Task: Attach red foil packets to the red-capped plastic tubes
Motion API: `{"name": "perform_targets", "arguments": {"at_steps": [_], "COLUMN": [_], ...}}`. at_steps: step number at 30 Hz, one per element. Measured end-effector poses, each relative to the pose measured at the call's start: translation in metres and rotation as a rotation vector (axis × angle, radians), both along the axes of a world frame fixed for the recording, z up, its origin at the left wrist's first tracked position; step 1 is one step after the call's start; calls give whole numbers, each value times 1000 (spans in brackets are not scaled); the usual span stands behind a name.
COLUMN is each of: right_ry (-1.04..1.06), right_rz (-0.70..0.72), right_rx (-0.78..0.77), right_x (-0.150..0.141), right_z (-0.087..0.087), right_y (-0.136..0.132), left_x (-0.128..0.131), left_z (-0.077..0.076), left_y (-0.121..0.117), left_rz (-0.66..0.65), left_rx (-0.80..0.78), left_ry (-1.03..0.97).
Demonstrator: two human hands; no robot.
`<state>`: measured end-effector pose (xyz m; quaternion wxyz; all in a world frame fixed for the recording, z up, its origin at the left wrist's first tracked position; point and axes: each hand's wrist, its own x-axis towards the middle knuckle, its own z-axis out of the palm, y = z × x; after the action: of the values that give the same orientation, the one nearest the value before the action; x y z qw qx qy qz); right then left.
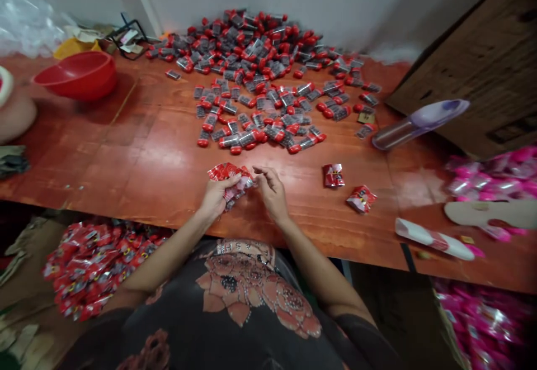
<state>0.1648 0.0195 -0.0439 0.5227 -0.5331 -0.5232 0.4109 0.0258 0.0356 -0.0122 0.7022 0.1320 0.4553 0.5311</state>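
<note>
Shiny red and silver printed wrappers [229,172] are gripped in my left hand [216,194], thumb on top, near the front of the table. A small clear piece with dark contents [230,204] shows under that hand. Close by on the right, my right hand [272,192] has its fingers bent together at the wrappers' edge; what lies between the fingertips is too small to make out. Beyond both hands, many small clear tubes with red caps and dark contents [247,135] lie loose on the table. Two plump red packets [333,175] [361,199] rest to the right.
A large pile of red-capped tubes [260,46] stands against the wall. On the left sits a red bowl [78,76]. To the right are a purple-clear scoop [419,121], a cardboard box [470,74] and pink packets [495,177]. Red packets [92,264] fill a space below the table edge.
</note>
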Motion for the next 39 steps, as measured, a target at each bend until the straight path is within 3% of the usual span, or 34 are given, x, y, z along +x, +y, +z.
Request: {"name": "perform_targets", "arguments": {"at_steps": [3,6,12,21,24,27,29,31,34,39], "right_ry": [137,147,-11,-201,-319,-616,-845,-996,-1095,-1115], "right_rz": [55,14,65,117,143,-20,-97,-49,53,256], "right_rx": [-63,-70,-28,59,95,148,110,45,40,70], "right_x": [3,3,12,15,32,70,95,108,102,83], "right_z": [10,12,10,2,-5,-14,-20,-27,-29,-16], "right_y": [-7,-11,-10,-12,7,45,68,76,57,13], "left_x": [6,12,15,24,21,17,14,12,7,5], "left_z": [-3,-3,-1,-5,-7,-8,-9,-11,-13,-9], "left_y": [-3,-6,-5,-6,-2,1,2,1,1,0], "left_rz": [-19,-6,40,-3,71,90,95,110,66,-56], "left_rx": [23,40,24,20,-22,-55,-65,-76,-102,-177], "left_ry": [-26,-29,-23,-110,-81,-74,-86,-99,-111,-140]}}
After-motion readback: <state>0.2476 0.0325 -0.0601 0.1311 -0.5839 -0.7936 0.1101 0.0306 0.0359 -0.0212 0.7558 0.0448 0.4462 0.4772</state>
